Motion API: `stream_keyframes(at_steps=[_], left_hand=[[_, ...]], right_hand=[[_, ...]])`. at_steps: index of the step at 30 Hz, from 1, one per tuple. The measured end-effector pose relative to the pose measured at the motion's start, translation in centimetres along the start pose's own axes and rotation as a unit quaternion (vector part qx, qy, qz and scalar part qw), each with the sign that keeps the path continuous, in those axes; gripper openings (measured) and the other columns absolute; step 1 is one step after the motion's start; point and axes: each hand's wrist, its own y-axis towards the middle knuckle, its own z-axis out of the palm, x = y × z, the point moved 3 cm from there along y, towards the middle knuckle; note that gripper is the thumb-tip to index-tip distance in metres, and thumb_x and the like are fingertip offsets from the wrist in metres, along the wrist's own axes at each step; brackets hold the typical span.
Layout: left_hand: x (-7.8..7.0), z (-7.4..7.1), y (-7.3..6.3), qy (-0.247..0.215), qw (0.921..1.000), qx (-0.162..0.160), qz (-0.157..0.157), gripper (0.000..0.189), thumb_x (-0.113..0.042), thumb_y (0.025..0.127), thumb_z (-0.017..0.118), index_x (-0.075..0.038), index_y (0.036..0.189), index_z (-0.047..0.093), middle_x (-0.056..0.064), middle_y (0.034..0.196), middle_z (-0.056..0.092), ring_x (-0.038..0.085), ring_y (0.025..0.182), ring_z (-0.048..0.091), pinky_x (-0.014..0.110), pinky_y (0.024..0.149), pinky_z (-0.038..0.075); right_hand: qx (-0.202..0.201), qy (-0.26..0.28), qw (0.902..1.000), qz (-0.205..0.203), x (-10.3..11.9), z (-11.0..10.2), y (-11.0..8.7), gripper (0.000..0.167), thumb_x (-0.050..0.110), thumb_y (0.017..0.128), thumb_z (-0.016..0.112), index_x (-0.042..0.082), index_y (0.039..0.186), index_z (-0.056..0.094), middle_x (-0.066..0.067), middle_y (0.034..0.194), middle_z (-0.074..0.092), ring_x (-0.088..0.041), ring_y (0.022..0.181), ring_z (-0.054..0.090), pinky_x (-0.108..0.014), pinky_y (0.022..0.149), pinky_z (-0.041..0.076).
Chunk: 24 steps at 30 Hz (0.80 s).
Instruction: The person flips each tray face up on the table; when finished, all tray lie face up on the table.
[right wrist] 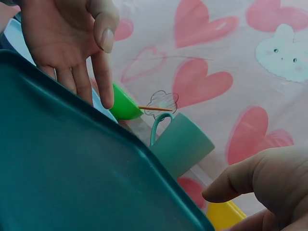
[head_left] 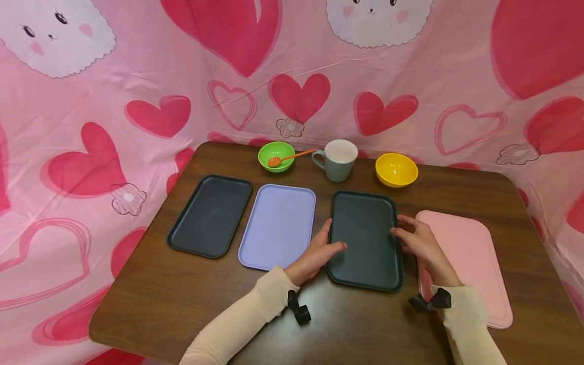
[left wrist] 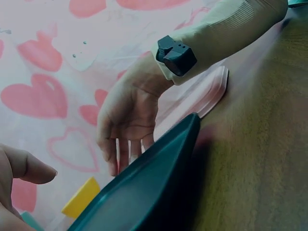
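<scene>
A dark green rectangular tray (head_left: 365,248) lies between my two hands, right of the table's middle. My left hand (head_left: 316,256) is at its left edge, with the thumb over the rim and the fingers along the outer side. At the right edge is my right hand (head_left: 422,246), fingers loosely spread and thumb near the rim. The left wrist view shows the straight fingers of the right hand (left wrist: 130,110) behind the tray edge. Seen from the right wrist, the left hand (right wrist: 62,43) has its fingers extended down behind the opposite rim.
Left of this tray lie a lavender tray (head_left: 279,225) and a dark grey tray (head_left: 211,215). A pink tray (head_left: 470,263) lies beside the right forearm. Along the back stand a green bowl (head_left: 274,149) with an orange spoon (head_left: 292,157), a grey-green mug (head_left: 339,165) and a yellow bowl (head_left: 396,171).
</scene>
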Motion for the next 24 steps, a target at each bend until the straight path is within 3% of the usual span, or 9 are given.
stream_keyframes(at_steps=[4, 11, 13, 15, 19, 24], left_hand=[[0.19, 0.14, 0.10, 0.004, 1.0000, -0.001, 0.003, 0.095, -0.011, 0.083, 0.064, -0.003, 0.160, 0.010, 0.014, 0.170, 0.011, 0.027, 0.158, 0.009, 0.048, 0.127, 0.012], [0.17, 0.33, -0.03, 0.018, 0.9998, -0.007, 0.007, 0.095, -0.013, 0.083, 0.065, -0.005, 0.161, 0.011, 0.013, 0.169, 0.013, 0.026, 0.157, 0.013, 0.046, 0.127, 0.014], [0.20, 0.39, -0.07, 0.029, 0.9995, -0.009, 0.008, 0.095, -0.014, 0.083, 0.065, -0.006, 0.161, 0.011, 0.012, 0.169, 0.014, 0.026, 0.157, 0.014, 0.047, 0.127, 0.015], [0.22, 0.43, -0.06, 0.040, 0.9991, -0.011, 0.010, 0.095, -0.015, 0.083, 0.065, -0.007, 0.161, 0.011, 0.012, 0.169, 0.014, 0.027, 0.157, 0.014, 0.048, 0.127, 0.015], [0.27, 0.51, 0.01, 0.052, 0.9984, -0.011, 0.017, 0.095, -0.015, 0.083, 0.065, -0.007, 0.161, 0.011, 0.012, 0.169, 0.014, 0.028, 0.157, 0.013, 0.049, 0.127, 0.014], [0.38, 0.57, 0.10, 0.064, 0.9976, -0.011, 0.023, 0.095, -0.016, 0.084, 0.065, -0.006, 0.161, 0.011, 0.014, 0.169, 0.013, 0.028, 0.158, 0.012, 0.049, 0.127, 0.013]], right_hand=[[-0.003, 0.001, 1.0000, -0.003, -0.01, 0.02, -0.09, 0.069, 0.024, 0.102, 0.054, -0.006, 0.155, 0.023, -0.033, 0.153, 0.037, -0.013, 0.107, 0.060, -0.026, 0.076, 0.057], [0.004, -0.002, 1.0000, -0.004, 0.00, 0.04, -0.37, 0.071, 0.026, 0.102, 0.053, -0.004, 0.157, 0.020, -0.032, 0.154, 0.035, -0.035, 0.125, 0.054, -0.034, 0.085, 0.060], [0.004, 0.002, 1.0000, -0.006, 0.01, 0.06, -0.49, 0.071, 0.025, 0.102, 0.053, -0.004, 0.157, 0.020, -0.033, 0.154, 0.036, -0.029, 0.120, 0.058, -0.033, 0.084, 0.060], [0.003, 0.010, 0.9999, -0.010, 0.03, 0.09, -0.60, 0.071, 0.024, 0.102, 0.054, -0.005, 0.156, 0.019, -0.034, 0.153, 0.037, -0.015, 0.111, 0.062, -0.030, 0.082, 0.060], [0.004, 0.028, 0.9995, -0.015, 0.11, 0.14, -0.71, 0.071, 0.020, 0.101, 0.055, -0.006, 0.156, 0.018, -0.036, 0.152, 0.037, 0.006, 0.095, 0.058, -0.029, 0.079, 0.061], [0.006, 0.025, 0.9996, -0.013, 0.16, 0.15, -0.77, 0.071, 0.020, 0.101, 0.054, -0.006, 0.156, 0.017, -0.037, 0.152, 0.036, -0.001, 0.102, 0.062, -0.032, 0.082, 0.061]])
